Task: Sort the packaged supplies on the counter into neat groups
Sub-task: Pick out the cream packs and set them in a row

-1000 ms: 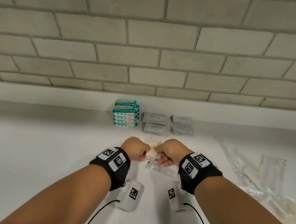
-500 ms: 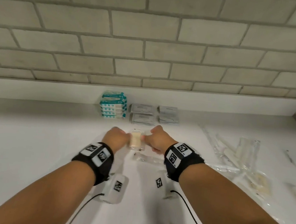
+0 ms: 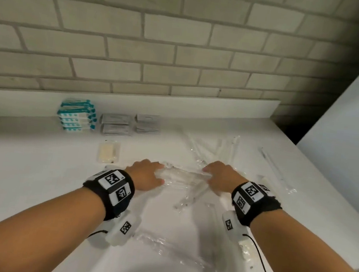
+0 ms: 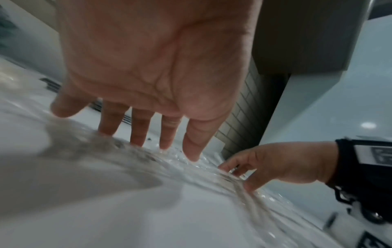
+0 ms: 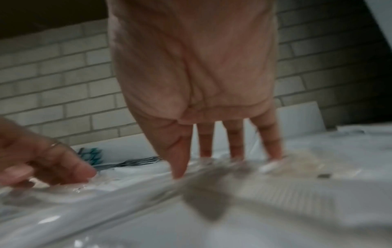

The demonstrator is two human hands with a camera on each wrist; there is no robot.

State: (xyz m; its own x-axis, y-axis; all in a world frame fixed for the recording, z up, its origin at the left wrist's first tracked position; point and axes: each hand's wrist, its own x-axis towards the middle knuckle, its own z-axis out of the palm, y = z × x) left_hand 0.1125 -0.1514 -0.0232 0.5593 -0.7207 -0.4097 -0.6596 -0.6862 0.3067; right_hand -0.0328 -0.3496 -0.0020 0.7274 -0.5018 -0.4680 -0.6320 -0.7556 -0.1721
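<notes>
Both hands lie on a loose pile of clear plastic packets (image 3: 184,177) in the middle of the white counter (image 3: 27,164). My left hand (image 3: 157,171) touches the pile's left end with straight fingers (image 4: 140,134). My right hand (image 3: 209,172) touches the right end, its fingers (image 5: 235,146) also straight and their tips on the clear plastic (image 5: 127,181). Neither hand grips anything. A beige packet (image 3: 108,152) lies flat by itself to the left of my left hand.
Along the back ledge stand a stack of teal packets (image 3: 76,115) and two piles of grey sachets (image 3: 115,123) (image 3: 147,123). More long clear packages are scattered at the right (image 3: 277,168) and near the front edge (image 3: 173,252). A brick wall runs behind.
Both hands let go of the beige packet, which now lies on the counter. They moved right onto the clear packets. The head view swung right and down.
</notes>
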